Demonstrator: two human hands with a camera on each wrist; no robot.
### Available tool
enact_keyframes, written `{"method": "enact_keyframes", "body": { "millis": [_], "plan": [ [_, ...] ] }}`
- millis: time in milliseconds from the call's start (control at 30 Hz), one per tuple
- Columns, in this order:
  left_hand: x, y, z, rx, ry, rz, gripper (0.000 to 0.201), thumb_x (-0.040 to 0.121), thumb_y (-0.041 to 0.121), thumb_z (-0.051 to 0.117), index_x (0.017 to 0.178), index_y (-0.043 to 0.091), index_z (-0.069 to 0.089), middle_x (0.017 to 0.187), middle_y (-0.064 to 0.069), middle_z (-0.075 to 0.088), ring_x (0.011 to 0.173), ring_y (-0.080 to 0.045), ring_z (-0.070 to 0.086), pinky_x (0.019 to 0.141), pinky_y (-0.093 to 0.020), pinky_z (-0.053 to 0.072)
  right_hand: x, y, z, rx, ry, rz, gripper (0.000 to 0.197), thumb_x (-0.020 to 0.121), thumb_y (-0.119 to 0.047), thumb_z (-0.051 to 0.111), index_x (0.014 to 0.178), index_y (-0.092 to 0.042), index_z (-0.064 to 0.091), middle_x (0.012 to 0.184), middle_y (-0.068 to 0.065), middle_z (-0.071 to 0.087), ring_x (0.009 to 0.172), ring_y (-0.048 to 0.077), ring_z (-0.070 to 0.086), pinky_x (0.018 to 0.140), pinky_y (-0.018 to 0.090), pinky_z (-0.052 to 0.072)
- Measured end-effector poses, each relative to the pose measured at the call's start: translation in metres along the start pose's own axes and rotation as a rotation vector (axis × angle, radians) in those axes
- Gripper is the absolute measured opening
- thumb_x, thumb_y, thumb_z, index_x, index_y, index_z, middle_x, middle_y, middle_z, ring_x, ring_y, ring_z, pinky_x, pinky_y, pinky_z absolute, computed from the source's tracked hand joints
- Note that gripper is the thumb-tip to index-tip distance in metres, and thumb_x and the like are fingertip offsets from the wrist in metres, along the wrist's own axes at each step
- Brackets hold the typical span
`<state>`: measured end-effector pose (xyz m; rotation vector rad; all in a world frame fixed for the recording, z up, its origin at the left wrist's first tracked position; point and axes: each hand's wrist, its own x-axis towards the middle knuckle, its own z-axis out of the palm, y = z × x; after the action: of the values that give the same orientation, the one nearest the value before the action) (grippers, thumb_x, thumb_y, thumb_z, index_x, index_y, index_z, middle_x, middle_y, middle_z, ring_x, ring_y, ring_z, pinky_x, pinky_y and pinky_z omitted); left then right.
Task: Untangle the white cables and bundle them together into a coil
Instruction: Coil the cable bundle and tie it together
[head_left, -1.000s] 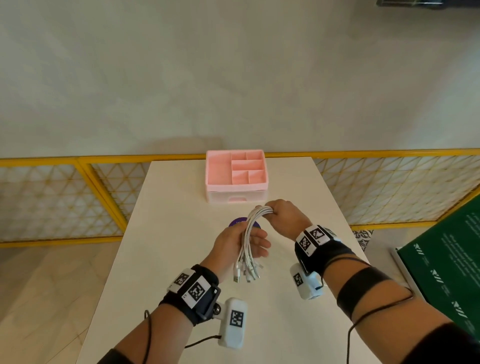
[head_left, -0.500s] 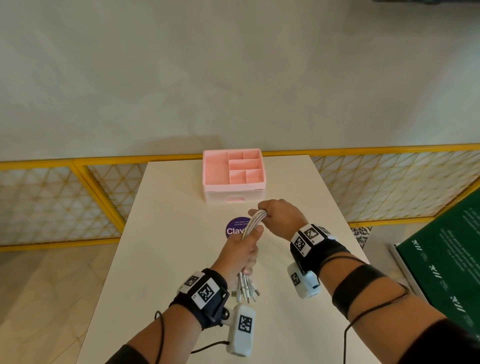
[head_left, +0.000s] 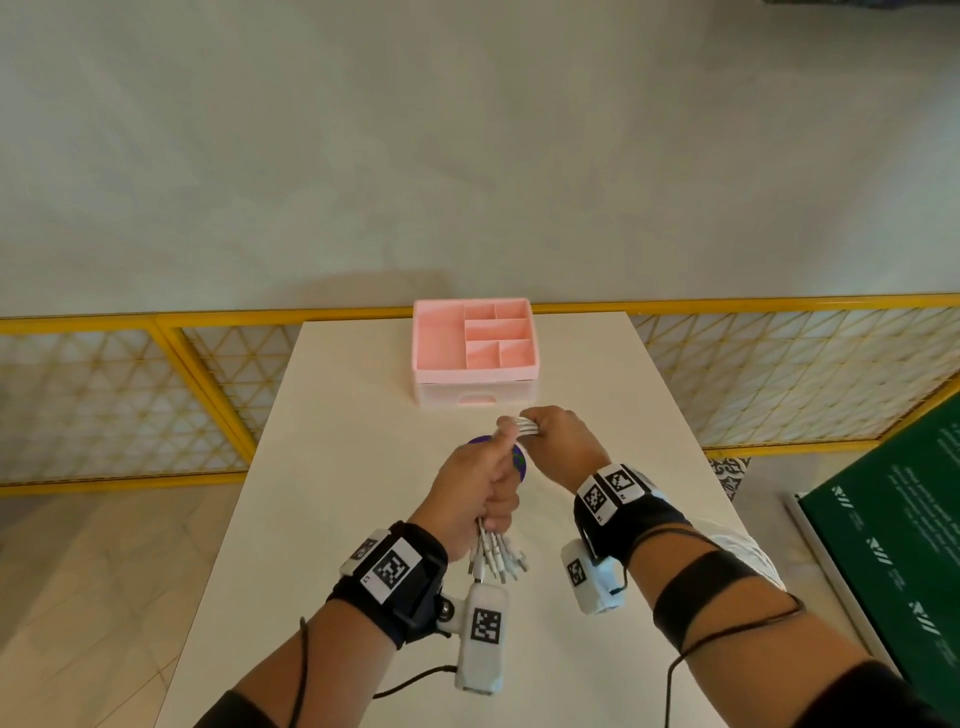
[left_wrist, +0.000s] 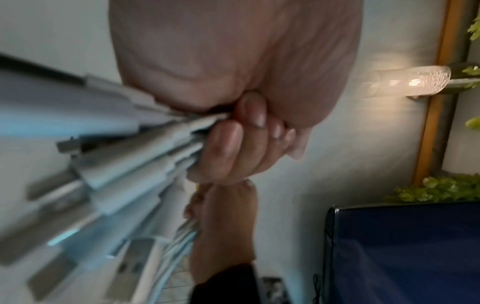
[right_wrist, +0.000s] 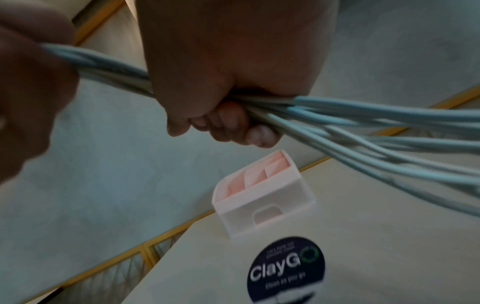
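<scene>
White cables (head_left: 497, 557) bunched, plugs fanning below left hand (head_left: 471, 488)

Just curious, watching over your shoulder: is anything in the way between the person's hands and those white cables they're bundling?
No. The left hand and the right hand both grip the bundle of white cables directly, held above the white table. The pink plastic organiser box sits farther back, apart from them.

Head view bright, evenly lit, edges bowed; both wrist views dim and blurred, a wall lamp (left_wrist: 410, 82) glaring.
</scene>
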<state>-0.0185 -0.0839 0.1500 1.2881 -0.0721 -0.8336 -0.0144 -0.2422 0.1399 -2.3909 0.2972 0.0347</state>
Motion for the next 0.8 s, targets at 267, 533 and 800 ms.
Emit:
{"method": "enact_keyframes", "body": {
  "millis": [267,533,800],
  "plan": [
    [0.016,0.012,0.000,-0.449,0.059,0.190,0.054,0.101,0.050,0.046,0.061,0.021,0.026,0.051,0.004,0.016,0.038,-0.010,0.014,0.040,-0.023,0.014,-0.041,0.020,0.054,0.060,-0.198,-0.006,0.024,0.094,-0.025,0.054,0.101,-0.006,0.066,0.099,0.012,0.068,0.090,0.022,0.064,0.081,0.036,0.052],
    [0.032,0.025,-0.017,-0.566,0.354,0.352,0.059,0.097,0.065,0.040,0.059,0.021,0.032,0.051,0.004,0.023,0.043,-0.013,0.019,0.043,-0.025,0.023,-0.056,0.038,0.092,0.144,-0.290,-0.024,0.016,0.094,-0.025,0.059,0.079,-0.020,0.056,0.079,-0.002,0.065,0.074,0.007,0.064,0.080,0.046,0.055],
    [0.036,0.015,-0.018,-0.602,0.407,0.403,0.062,0.102,0.060,0.032,0.057,0.019,0.039,0.049,0.003,0.030,0.042,-0.013,0.025,0.048,-0.025,0.032,-0.085,0.010,0.083,0.015,-0.502,-0.069,0.031,0.098,-0.001,0.053,0.116,-0.026,0.046,0.090,-0.017,0.040,0.103,0.010,0.041,0.088,0.021,0.036]
  ]
}}
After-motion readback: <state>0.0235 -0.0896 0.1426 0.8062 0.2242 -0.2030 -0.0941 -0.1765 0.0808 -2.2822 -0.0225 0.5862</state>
